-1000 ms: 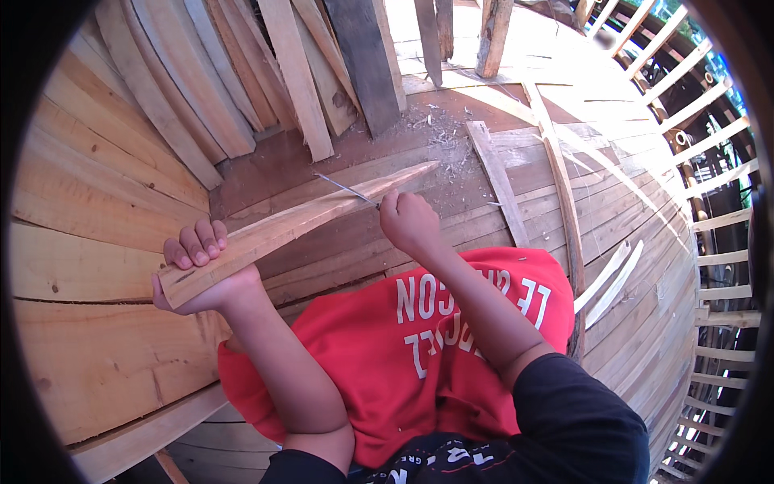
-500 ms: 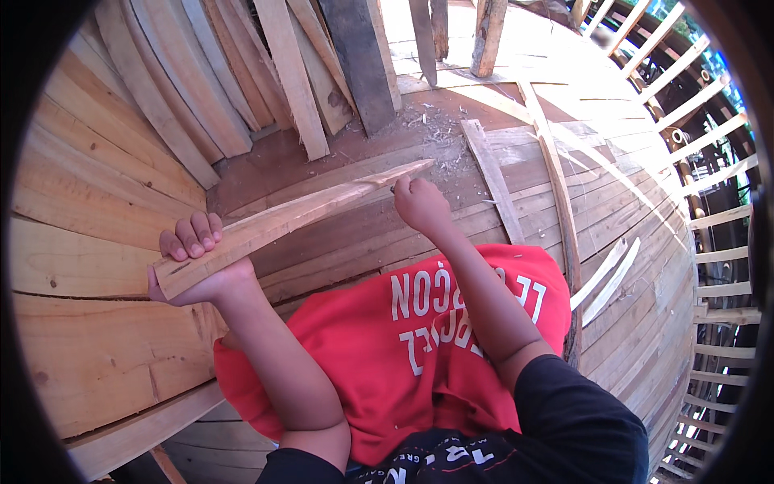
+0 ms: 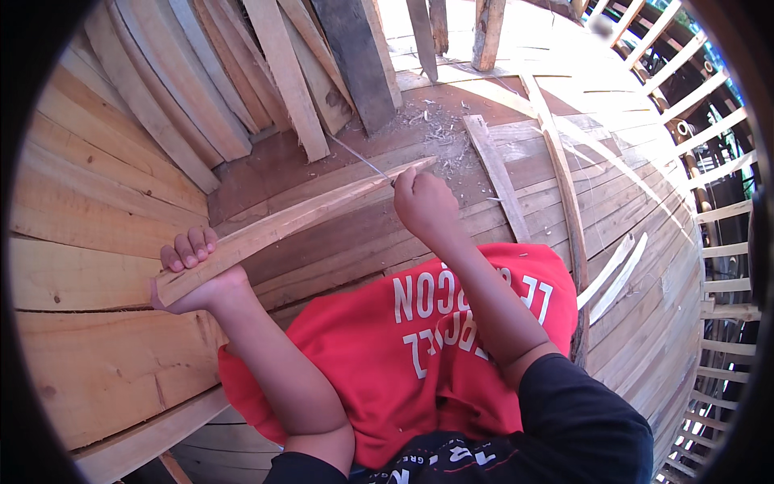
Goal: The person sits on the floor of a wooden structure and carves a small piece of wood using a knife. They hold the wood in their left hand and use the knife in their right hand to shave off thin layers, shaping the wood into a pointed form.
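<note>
A long pale wooden strip [image 3: 278, 226] lies slantwise in front of me, its broad end at the left and its tapered tip at the right. My left hand [image 3: 211, 289] is closed round the broad end, thumb side hidden beneath, fingers over the top. My right hand [image 3: 427, 203] is a fist near the tapered tip. Out of it a knife [image 3: 360, 156], seen nearly edge-on as a long thin blade, points up and left across the strip. Most of its handle is hidden in the fist. Whether the blade touches the wood I cannot tell.
Planks [image 3: 181, 89] lean upright at the back left beside a curved plank wall [image 3: 89, 355]. Shavings [image 3: 439, 125] litter the boarded floor [image 3: 637, 339]. Loose battens [image 3: 556, 177] and pale slivers [image 3: 617, 278] lie at the right. A red cloth [image 3: 363, 347] covers my lap.
The knife's blade now shows beyond the strip, where it was not visible before. My right hand has turned slightly. My left hand keeps its hold on the wooden strip.
</note>
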Demonstrator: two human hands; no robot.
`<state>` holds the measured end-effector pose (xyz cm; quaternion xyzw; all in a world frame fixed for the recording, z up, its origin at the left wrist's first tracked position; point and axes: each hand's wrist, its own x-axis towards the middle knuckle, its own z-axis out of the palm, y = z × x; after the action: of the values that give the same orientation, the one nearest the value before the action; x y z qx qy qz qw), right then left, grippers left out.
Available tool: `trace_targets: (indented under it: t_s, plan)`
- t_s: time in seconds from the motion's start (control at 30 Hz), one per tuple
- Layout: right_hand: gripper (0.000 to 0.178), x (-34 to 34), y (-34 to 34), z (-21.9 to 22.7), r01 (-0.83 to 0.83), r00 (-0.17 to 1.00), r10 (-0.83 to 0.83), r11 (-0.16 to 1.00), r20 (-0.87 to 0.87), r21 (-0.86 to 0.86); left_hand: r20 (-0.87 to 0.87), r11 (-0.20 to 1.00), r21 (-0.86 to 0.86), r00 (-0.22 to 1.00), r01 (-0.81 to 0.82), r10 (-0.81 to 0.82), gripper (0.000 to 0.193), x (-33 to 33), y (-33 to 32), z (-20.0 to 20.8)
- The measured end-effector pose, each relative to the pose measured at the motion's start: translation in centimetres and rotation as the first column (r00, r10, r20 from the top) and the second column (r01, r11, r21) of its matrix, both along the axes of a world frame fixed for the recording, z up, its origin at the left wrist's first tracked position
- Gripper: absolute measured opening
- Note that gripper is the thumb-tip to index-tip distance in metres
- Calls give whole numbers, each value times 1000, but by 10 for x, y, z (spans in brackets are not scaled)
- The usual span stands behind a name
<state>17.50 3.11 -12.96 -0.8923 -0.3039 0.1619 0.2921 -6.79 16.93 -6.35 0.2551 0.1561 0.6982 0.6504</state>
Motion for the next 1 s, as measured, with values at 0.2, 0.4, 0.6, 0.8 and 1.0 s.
trace_targets:
  t_s: [0.2, 0.4, 0.6, 0.8, 1.0]
  plan:
    - [54, 28, -10, -39, 72, 997, -69, 994, 32, -84, 21, 986, 134, 994, 103, -106, 38, 52, -31, 7]
    - [55, 50, -13, -19, 115, 993, -114, 992, 25, -56, 25, 972, 195, 990, 133, -140, 39, 34, -19, -2]
    - [57, 73, -16, -85, 269, 962, -272, 955, -8, -121, 11, 973, 178, 989, 146, -150, 38, 40, -19, -2]
    - [57, 7, 3, -24, 24, 993, -36, 994, -112, -105, -6, 993, 103, 998, 57, -57, 20, 42, -28, 13]
    - [56, 78, -18, -90, 231, 967, -237, 971, -93, -66, -5, 999, 24, 999, 38, -38, 19, 44, -28, 13]
